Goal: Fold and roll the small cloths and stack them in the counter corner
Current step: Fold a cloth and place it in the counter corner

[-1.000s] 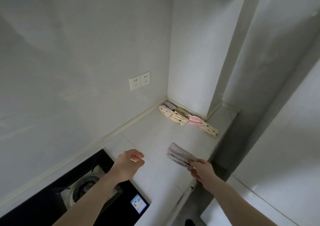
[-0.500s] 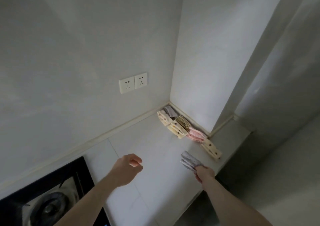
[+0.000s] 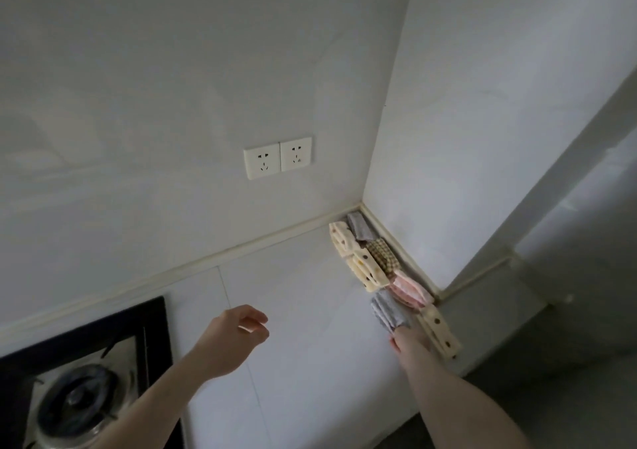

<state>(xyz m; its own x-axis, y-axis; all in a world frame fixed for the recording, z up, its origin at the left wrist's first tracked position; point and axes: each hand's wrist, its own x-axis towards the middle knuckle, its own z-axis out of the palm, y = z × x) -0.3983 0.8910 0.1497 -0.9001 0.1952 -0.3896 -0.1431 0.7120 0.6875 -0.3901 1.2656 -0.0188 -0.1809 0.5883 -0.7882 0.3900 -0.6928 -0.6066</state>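
1. Carried from mid-counter since the earlier frame, the grey rolled cloth (image 3: 388, 310) is now set beside the row of rolled cloths (image 3: 375, 262), right of centre.
2. It is pinched by the right hand (image 3: 408, 340).
3. Lower centre, the left hand (image 3: 229, 340) is held loosely curled, empty.

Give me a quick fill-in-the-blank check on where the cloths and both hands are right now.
1. The right hand holds a folded ____ cloth at the row of rolled cloths.
2. The left hand hovers over the counter and holds ____.
3. The pink cloth lies against the ____ wall.
4. On the wall above the counter are ____ sockets.

Missing words: grey; nothing; right; two
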